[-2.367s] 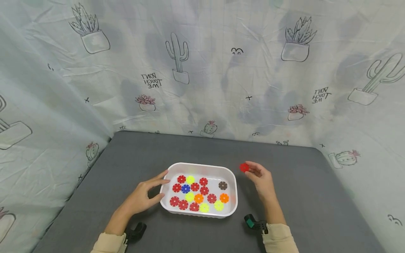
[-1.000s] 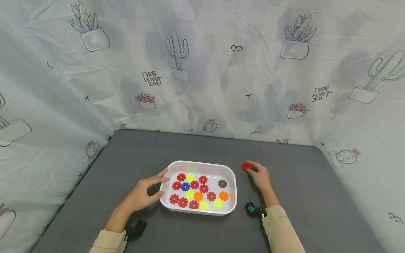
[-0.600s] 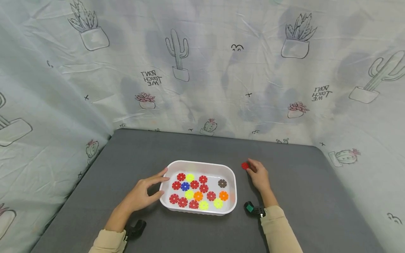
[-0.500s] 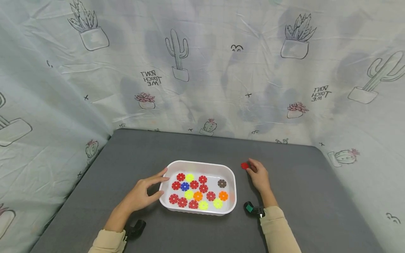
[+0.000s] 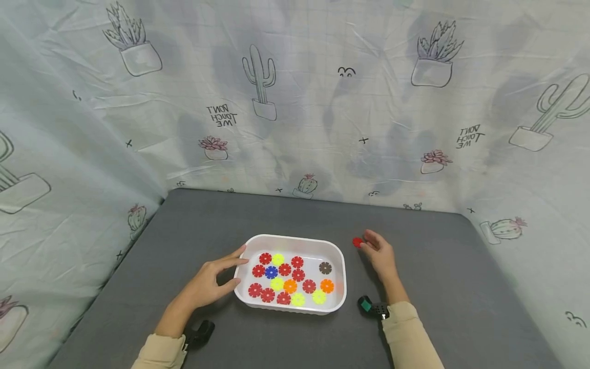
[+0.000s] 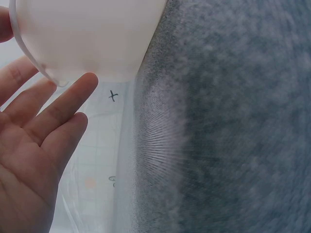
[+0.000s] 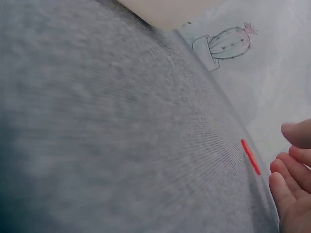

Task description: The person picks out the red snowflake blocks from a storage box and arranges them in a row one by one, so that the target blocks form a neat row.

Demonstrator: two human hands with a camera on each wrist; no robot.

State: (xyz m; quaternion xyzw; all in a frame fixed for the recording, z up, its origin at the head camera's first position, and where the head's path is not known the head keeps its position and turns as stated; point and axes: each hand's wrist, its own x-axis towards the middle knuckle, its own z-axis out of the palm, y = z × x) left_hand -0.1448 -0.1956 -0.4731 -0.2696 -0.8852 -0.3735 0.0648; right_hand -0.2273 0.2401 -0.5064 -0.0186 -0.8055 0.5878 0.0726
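Note:
A white plastic tray [image 5: 295, 310] sits mid-table, holding several flat notched discs: red, yellow, orange, blue and one brown [image 5: 325, 268]. My left hand [image 5: 209, 282] grips the tray's left end, its thumb and index finger reaching over the rim. In the left wrist view, the ring and little fingers [image 6: 77, 92] stay outside the tray wall. To the right of the tray, a red notched disc [image 5: 357, 242] lies flat on the table. My right hand [image 5: 380, 256] hovers just beside it, fingers relaxed. The right wrist view shows this disc [image 7: 250, 156] edge-on, apart from the fingertips.
Grey cloth [image 5: 258, 210] covers the table. A pale curtain [image 5: 304, 102] printed with cacti hangs behind it and along the sides. Each wrist wears a black camera mount, the right one [image 5: 369, 306] with a green patch.
My right hand has lowered the red disc onto the table and let go of it, its fingers moving slightly away. My left hand and the tray stay in place.

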